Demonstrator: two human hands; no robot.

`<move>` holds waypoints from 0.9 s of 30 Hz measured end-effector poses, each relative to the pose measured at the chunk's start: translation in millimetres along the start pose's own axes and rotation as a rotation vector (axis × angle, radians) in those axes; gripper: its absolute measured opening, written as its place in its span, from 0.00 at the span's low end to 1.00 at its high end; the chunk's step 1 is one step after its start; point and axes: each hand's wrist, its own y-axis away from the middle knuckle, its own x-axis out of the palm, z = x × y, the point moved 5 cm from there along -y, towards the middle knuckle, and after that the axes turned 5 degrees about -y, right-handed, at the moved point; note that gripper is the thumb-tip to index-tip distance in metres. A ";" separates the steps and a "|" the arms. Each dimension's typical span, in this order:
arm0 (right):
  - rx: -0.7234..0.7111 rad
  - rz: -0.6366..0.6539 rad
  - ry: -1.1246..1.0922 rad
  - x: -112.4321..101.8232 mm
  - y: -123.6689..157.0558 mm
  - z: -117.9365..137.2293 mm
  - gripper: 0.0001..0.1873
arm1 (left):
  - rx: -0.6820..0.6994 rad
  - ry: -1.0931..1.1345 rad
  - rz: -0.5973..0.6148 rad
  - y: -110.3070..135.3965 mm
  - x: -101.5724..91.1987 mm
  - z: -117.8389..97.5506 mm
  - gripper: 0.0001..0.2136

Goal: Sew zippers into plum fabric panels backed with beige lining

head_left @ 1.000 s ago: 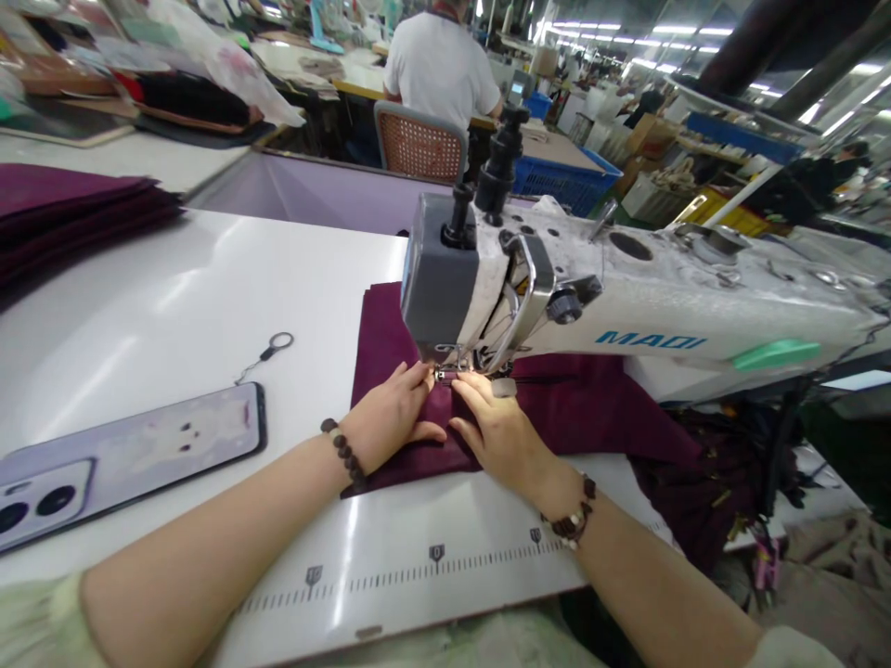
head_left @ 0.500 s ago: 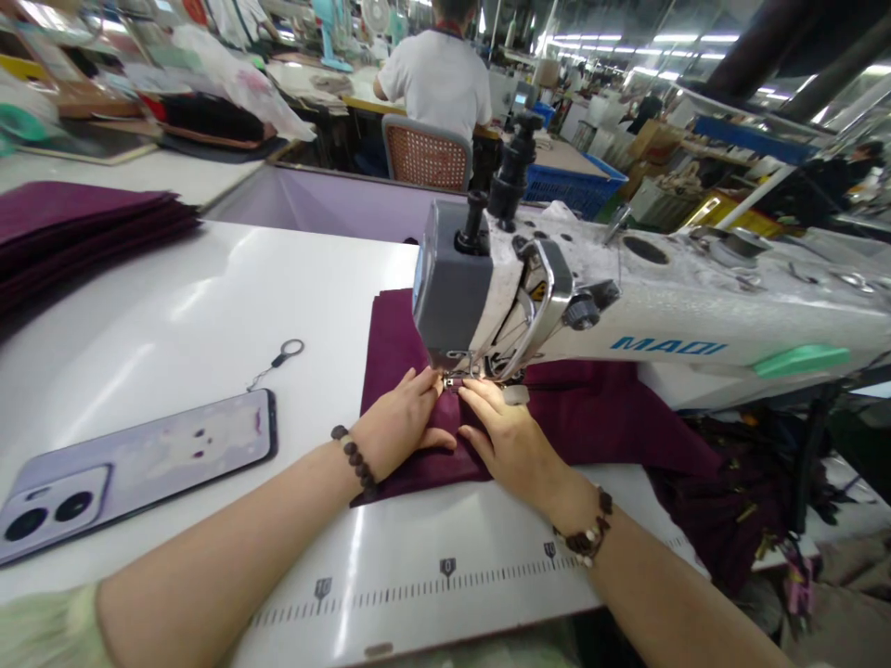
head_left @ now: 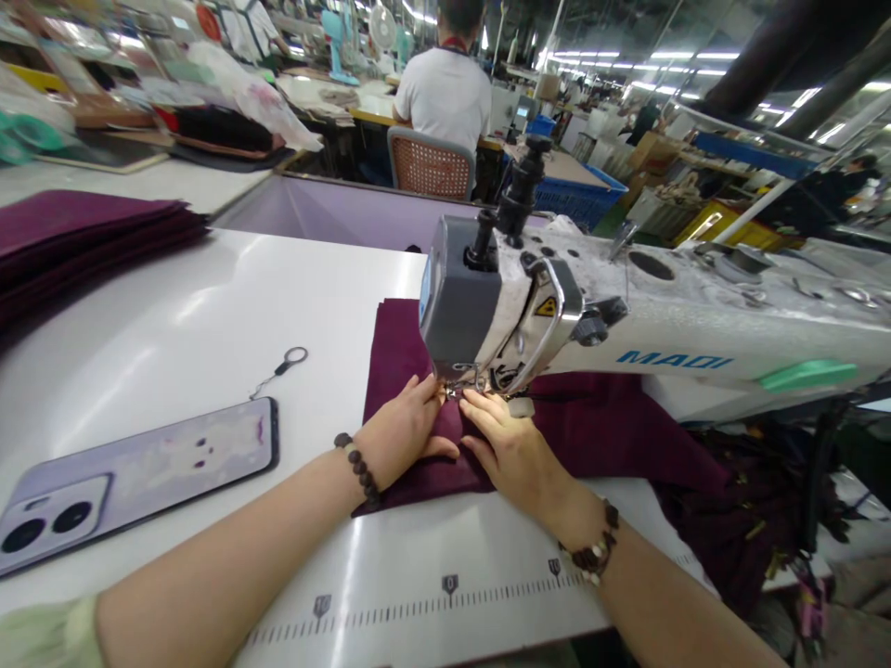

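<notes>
Maroon fabric (head_left: pixel 400 348) lies flat under the head of a sewing machine (head_left: pixel 459 297) and stretches off to the right. My left hand (head_left: pixel 405 427) rests on it just left of the presser foot (head_left: pixel 452 391), fingers extended and thumb out to the side. On the other side of the foot, my right hand (head_left: pixel 511 450) presses the same fabric with its fingers stretched forward. Both hands lie flat, gripping nothing. The fingertips are close to the needle area, where the machine head partly hides the stitching point.
A phone (head_left: pixel 160 473) with a ring strap (head_left: pixel 295 354) lies on the white table at left. Behind it sits a stack of maroon pieces (head_left: pixel 90 232). More maroon cloth (head_left: pixel 724 520) bunches at right. A person (head_left: pixel 445 93) sits beyond on a chair (head_left: pixel 432 165).
The whole view has shifted slightly, with the scene sitting a little lower and to the right. Both hands keep nearly the same place on the fabric beside the presser foot.
</notes>
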 end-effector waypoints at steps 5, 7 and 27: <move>0.008 -0.010 -0.019 0.5 -1.3 -1.0 0.20 | 0.017 0.013 -0.014 -2.3 0.1 1.8 0.34; 0.020 -0.017 -0.021 0.8 -3.2 -2.1 0.20 | 0.014 0.018 -0.010 -3.7 0.4 3.5 0.33; 0.196 -0.011 0.192 -8.2 -1.9 -16.7 0.22 | -0.002 0.011 0.020 -8.3 0.5 9.0 0.30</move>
